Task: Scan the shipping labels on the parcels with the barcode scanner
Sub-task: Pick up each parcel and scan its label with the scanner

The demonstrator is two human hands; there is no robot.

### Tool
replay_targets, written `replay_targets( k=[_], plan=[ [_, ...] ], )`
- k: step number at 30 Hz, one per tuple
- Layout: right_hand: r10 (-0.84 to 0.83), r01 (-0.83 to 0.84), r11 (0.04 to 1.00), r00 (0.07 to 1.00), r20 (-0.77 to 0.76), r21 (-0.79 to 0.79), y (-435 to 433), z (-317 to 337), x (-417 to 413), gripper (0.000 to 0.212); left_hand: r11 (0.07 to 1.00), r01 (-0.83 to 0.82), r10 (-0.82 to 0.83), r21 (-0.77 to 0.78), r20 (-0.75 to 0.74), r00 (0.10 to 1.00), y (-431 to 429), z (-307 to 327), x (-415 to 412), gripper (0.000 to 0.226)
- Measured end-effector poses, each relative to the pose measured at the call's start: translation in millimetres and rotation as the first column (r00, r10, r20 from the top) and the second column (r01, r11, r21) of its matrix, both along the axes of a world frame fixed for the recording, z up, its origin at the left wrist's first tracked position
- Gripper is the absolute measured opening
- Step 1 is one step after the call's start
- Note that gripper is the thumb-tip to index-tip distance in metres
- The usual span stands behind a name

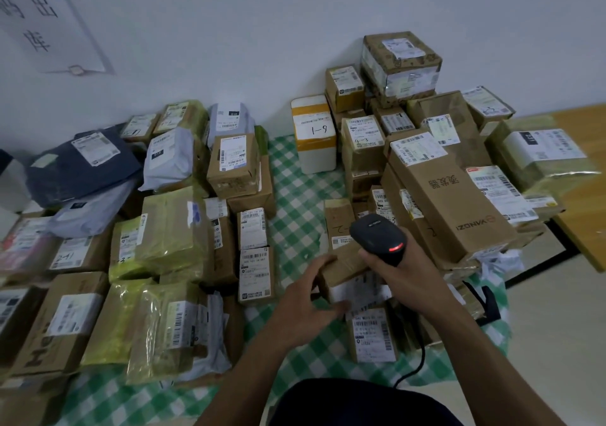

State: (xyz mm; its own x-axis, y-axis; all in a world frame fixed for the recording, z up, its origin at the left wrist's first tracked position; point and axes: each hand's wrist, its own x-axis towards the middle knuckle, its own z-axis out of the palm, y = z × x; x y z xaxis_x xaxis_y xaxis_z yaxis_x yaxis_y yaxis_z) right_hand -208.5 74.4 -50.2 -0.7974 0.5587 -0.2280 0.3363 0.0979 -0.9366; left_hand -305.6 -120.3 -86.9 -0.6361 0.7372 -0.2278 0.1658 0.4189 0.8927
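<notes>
Right hand (405, 270) is wrapped round the grip of a black barcode scanner (377, 237), red light lit on its back, head pointing away over the pile. Its cable (418, 358) runs down toward the person. Left hand (305, 297) grips a small cardboard parcel (344, 266), thumb on top, fingers under its white label (359, 291), just below the scanner. Labelled parcels are heaped both sides on a green checked cloth (292, 196); a long brown carton (452, 196) lies right of the scanner.
</notes>
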Motion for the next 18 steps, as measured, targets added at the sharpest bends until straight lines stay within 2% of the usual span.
replay_targets(
  k=[2, 4, 7, 11, 14, 18],
  plan=[
    [0.021, -0.021, 1.0, 1.0, -0.002, -0.011, 1, 1, -1, 0.053, 0.999, -0.03, 0.031, 0.012, -0.039, 0.999, -1, 0, -2, 0.062],
    [0.038, -0.038, 0.999, 0.999, -0.007, -0.026, -1, 2, 0, 0.051, 0.994, -0.099, 0.099, 0.038, -0.018, 0.995, 0, -4, -5, 0.053],
    [-0.001, -0.002, 0.997, 0.999, -0.046, -0.073, -2, 2, 3, 0.048, 0.972, -0.225, 0.214, 0.068, 0.145, 0.966, 2, -10, -11, 0.043],
    [0.033, -0.037, 0.996, 0.998, -0.057, -0.08, -2, 6, 4, 0.047, 0.865, -0.487, 0.414, 0.12, 0.376, 0.829, 1, -15, -23, 0.033],
    [0.066, -0.068, 0.995, 0.997, -0.027, -0.071, -2, 8, 4, 0.047, 0.798, -0.587, 0.485, 0.138, 0.431, 0.761, -2, -17, -34, 0.041],
    [0.121, -0.119, 0.987, 0.992, 0.021, -0.109, -6, 9, 1, 0.049, 0.697, -0.681, 0.486, 0.223, 0.551, 0.678, 0, -15, -48, 0.065]
  ],
)
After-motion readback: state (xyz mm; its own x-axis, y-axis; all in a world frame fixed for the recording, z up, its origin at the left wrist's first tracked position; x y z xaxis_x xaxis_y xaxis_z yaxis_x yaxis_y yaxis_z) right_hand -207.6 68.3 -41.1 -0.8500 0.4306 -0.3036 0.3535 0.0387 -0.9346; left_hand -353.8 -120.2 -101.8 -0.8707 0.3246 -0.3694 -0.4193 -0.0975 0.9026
